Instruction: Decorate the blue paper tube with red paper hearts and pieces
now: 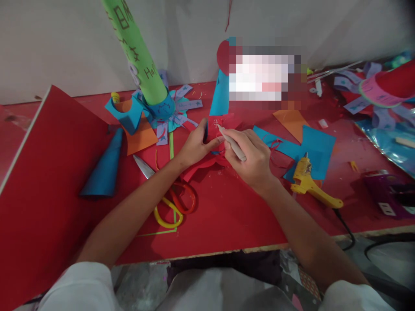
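Observation:
My right hand (248,157) is closed around a pale marker (236,146), its tip on a red paper piece (223,122) that bears small white star-like lines. My left hand (197,144) lies at the left edge of that piece, thumb and forefinger spread, with the thumb reaching toward the marker; a dark blue edge shows by the forefinger. Scissors (168,194) with red and yellow handles lie below my left forearm. Right of my right hand is a yellow glue gun (306,179) beside blue paper (319,149).
A tall green paper tube (142,60) stands behind on the left. A blue cone (105,170) and a large red board (48,185) are at left. A purple device (385,194) and a pink-banded paper model (382,88) stand at right. The red table (227,224) ends near my body.

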Tool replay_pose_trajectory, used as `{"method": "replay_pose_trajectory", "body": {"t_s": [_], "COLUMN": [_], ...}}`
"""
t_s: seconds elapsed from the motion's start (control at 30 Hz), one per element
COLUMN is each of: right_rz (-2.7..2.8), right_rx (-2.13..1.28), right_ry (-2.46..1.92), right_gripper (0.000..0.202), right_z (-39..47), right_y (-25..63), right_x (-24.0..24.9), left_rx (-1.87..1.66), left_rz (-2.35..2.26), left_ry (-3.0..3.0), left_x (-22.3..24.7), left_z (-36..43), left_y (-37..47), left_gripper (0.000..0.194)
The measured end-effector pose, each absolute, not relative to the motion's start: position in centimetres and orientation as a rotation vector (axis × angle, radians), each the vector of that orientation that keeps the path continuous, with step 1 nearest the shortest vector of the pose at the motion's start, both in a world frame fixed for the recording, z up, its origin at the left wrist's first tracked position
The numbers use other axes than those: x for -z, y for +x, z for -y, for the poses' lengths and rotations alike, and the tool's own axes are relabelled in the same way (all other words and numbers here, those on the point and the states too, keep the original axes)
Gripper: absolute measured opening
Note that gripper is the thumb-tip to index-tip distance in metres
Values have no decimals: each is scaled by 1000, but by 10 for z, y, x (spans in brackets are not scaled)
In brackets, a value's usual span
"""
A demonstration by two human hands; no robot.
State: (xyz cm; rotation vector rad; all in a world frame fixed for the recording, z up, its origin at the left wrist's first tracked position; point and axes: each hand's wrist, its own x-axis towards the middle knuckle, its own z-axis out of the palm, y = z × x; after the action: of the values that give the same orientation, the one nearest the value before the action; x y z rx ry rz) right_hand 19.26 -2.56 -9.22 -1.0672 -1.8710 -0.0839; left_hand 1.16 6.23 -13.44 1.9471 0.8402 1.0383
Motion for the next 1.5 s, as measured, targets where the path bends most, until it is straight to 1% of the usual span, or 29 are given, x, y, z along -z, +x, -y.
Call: {"method": "replay_pose_trajectory", "body": {"t_s": [0.13, 0.27, 0.5, 0.63, 0.8, 0.93, 1.27, 1.5], "right_rz": [1872, 1919, 1875, 1803, 1676, 1703, 1773, 1728], "right_rx": [101, 92, 92, 87, 56, 27, -1, 31], "right_ry": [-1022, -936, -1036, -1018, -1075, -1080, -1091, -1125], "right_gripper": [32, 31, 28, 25, 21, 22, 21, 25], "right_z": [26, 26, 26, 29, 29, 25, 25, 22], "right_y": [194, 192, 192, 196, 203, 204, 201, 204], "right_x": [92, 91, 93, 89, 82, 84, 87, 90], "left_rx": [-1016, -1006, -1026, -1021, -1003, -983, -994, -993], "left_rz": [-841, -808, -849, -826, -767, -753, -797, -780], "left_ry": [1918, 1899, 1911, 1859, 1827, 1832, 1858, 1857], "left_x": [133, 132, 136, 135, 133, 134, 136, 135], "left_z": [-61, -62, -63, -62, -65, -67, -69, -68], "left_y": [12, 12, 11, 12, 12, 11, 9, 9], "left_gripper": [55, 57, 56, 56, 61, 64, 62, 65]}}
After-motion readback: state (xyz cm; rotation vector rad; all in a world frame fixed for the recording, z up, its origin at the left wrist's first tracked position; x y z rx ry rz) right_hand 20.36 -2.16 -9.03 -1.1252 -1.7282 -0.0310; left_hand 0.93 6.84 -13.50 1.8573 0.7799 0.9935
